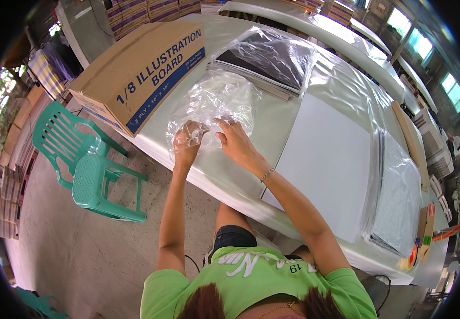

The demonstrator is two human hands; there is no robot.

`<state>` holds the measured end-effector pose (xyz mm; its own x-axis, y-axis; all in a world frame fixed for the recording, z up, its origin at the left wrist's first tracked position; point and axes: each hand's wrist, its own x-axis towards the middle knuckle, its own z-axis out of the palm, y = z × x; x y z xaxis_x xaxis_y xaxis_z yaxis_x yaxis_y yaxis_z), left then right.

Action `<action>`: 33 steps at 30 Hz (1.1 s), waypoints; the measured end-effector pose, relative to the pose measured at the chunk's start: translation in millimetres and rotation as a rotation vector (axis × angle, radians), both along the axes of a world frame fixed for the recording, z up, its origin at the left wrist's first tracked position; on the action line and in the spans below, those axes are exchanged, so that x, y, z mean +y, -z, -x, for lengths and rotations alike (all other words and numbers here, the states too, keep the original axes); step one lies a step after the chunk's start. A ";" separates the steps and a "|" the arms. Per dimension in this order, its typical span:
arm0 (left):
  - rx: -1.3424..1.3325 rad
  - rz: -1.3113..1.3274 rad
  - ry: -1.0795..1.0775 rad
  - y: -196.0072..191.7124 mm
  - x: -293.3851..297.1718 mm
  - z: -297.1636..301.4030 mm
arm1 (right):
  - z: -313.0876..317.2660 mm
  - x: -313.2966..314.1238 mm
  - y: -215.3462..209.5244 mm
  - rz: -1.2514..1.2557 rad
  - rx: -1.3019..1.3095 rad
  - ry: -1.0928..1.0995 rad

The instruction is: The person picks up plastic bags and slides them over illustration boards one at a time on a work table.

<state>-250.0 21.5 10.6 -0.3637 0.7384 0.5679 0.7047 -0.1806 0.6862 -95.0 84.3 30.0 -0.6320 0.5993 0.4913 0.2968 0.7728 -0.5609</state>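
Over table (272, 118) — L hand (188, 141) curled on clr bag (220, 95), R hand (236, 142) bent alongside.

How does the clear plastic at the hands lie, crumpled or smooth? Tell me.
Crumpled: creases and bright, uneven folds run across the clear plastic, and it bunches around the left hand.

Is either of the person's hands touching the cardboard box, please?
No, the left hand and right hand are both at the clear plastic, apart from the box to their left.
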 end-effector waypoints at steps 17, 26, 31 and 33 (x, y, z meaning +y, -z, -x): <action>0.038 -0.246 -0.144 38.1 2.8 15.7 | 16.1 2.3 -32.5 0.071 0.058 0.106; 0.529 0.068 -0.165 46.3 2.1 -9.4 | 13.2 6.4 -42.2 0.112 0.087 0.031; 0.485 0.038 -0.170 31.7 -5.5 -24.6 | 17.5 7.1 -32.3 0.055 0.176 -0.019; 0.375 0.066 -0.112 29.2 -5.8 -22.0 | 26.1 4.7 -22.9 -0.093 0.120 0.036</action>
